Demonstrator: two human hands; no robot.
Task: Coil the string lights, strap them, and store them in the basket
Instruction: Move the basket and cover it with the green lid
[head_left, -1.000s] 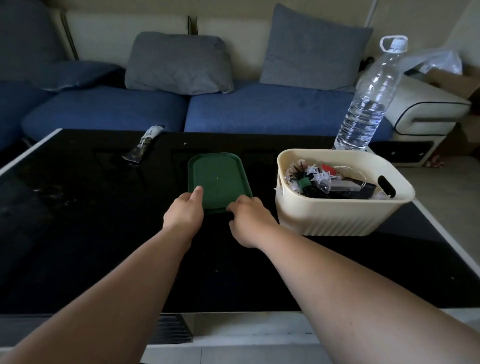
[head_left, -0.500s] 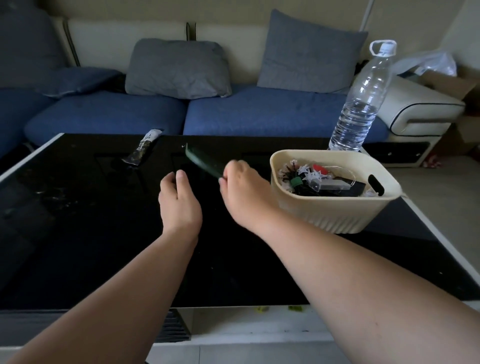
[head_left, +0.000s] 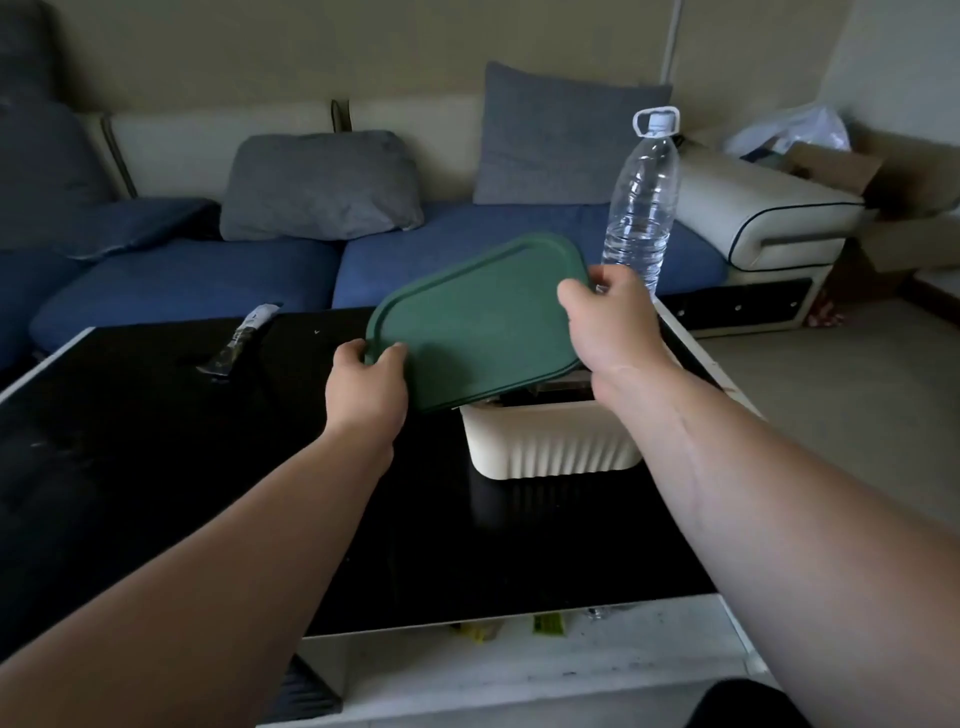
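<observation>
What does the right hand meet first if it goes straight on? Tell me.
The right hand grips the lid; past that, probably the bottle just behind it, though depth is unclear and it might pass toward the sofa.

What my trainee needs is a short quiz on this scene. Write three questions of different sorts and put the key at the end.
1. True or false: the green lid lies flat on the black table.
2. Which hand grips the lid? A) the left only B) the right only C) both
3. Name the thing standing upright beyond the cream basket.

Key
1. False: it is held tilted above the basket, off the table.
2. C: the left hand grips its near left corner and the right hand its far right edge.
3. The clear water bottle.
</observation>
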